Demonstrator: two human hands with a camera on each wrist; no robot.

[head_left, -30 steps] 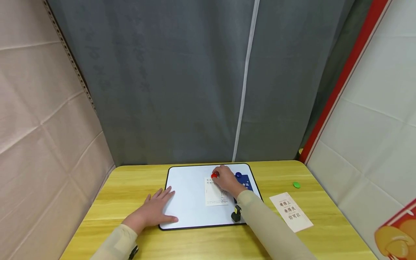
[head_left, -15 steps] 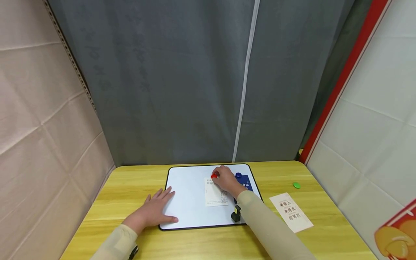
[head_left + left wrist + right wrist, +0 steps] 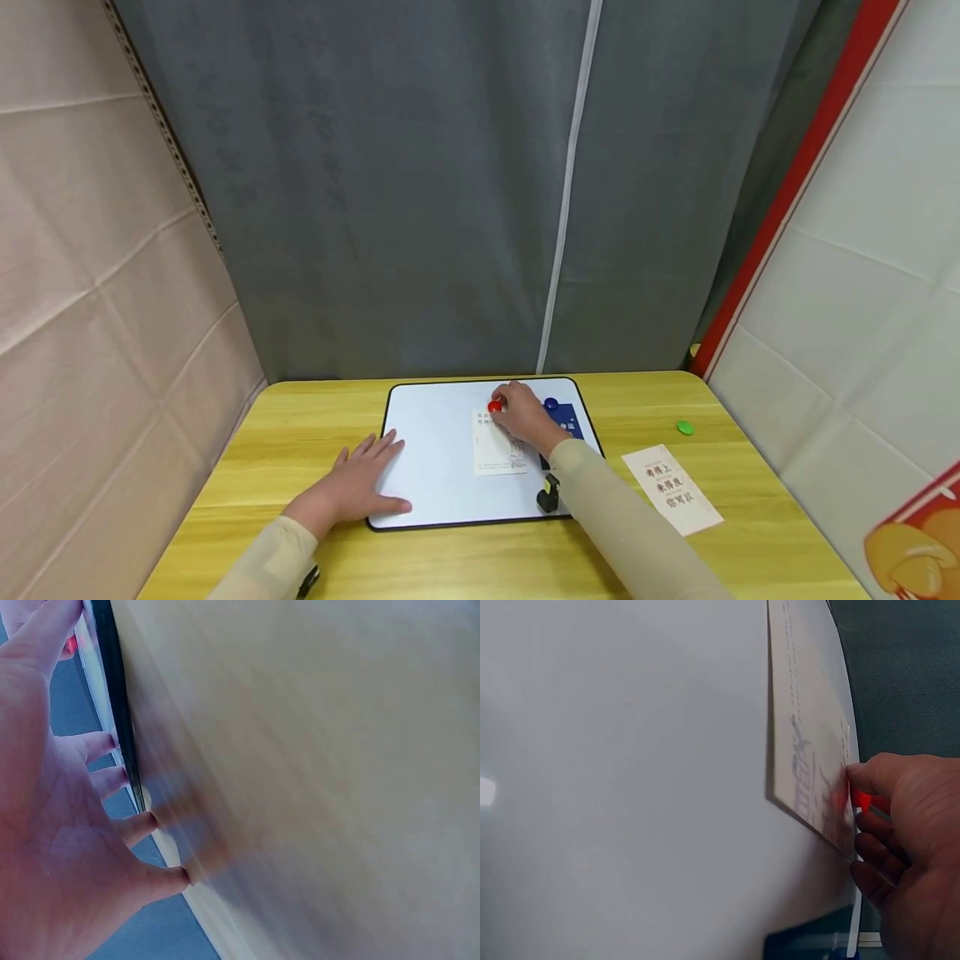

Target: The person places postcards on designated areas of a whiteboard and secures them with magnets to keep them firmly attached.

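A whiteboard (image 3: 431, 467) with a black rim lies on the wooden table. On it is a white printed card (image 3: 491, 454), with a round red magnet (image 3: 495, 407) at the card's top edge. My right hand (image 3: 525, 414) reaches over the card and pinches this magnet between thumb and fingers; the right wrist view shows the red magnet (image 3: 863, 801) beside the thumb. My left hand (image 3: 356, 487) lies spread at the board's left edge, fingers straight and thumb at the lower corner. A dark blue card (image 3: 572, 421) under a blue magnet (image 3: 551, 403) is partly hidden by my right arm.
To the right of the board, a pale card with printed characters (image 3: 671, 490) lies on the table (image 3: 750, 517). A green magnet (image 3: 685, 427) sits behind it. A grey curtain (image 3: 420, 208) closes off the back, and light cloth panels stand at both sides.
My right hand's fingers have shifted very slightly, and a little more of the red magnet shows. The left hand, board and cards stay where they were.
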